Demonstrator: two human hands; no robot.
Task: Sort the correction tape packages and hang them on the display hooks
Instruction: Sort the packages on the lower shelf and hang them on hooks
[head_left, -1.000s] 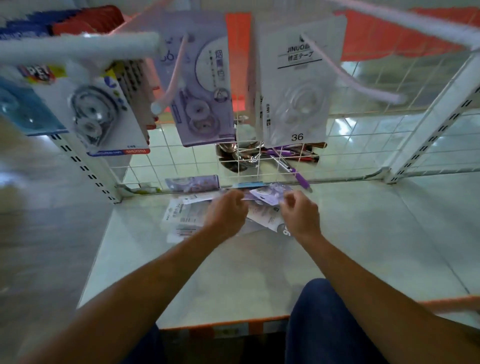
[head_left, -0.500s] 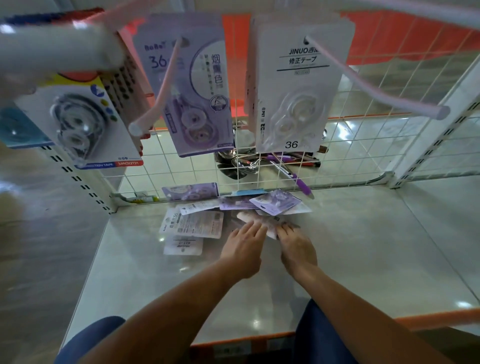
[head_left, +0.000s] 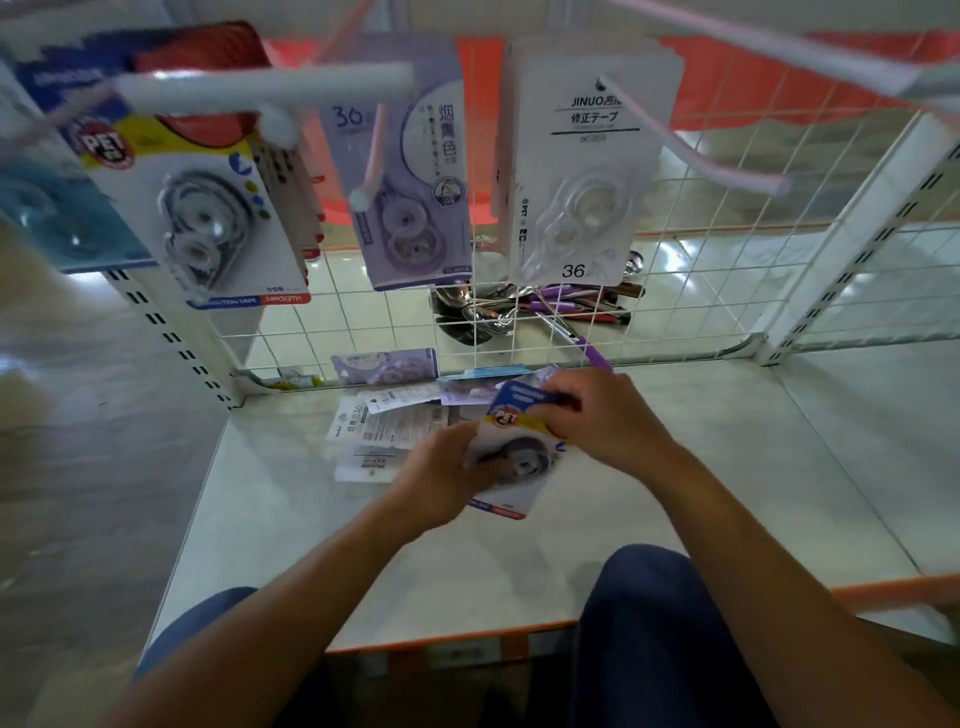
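Both my hands hold one correction tape package (head_left: 514, 460) with a blue, yellow and white card, lifted just above the shelf (head_left: 727, 467). My left hand (head_left: 441, 480) grips its lower left side, and my right hand (head_left: 602, 415) grips its top edge. Behind them several loose packages (head_left: 384, 423) lie in a pile on the shelf near the wire grid. Above, packages hang on display hooks: a matching blue and yellow one (head_left: 202, 218) at left, a purple one (head_left: 410, 176) in the middle, a white one (head_left: 587, 171) to the right. An empty hook (head_left: 696, 150) sticks out at right.
A white wire grid (head_left: 701, 291) closes the back of the shelf, with spoons and purple utensils (head_left: 524, 312) behind it. Slotted uprights (head_left: 171, 338) stand at both sides. The shelf has an orange front edge (head_left: 519, 639). My knees are below it.
My hands were flat on the pile half a second ago. Now they have lifted a blue and yellow package out of it, towards me.
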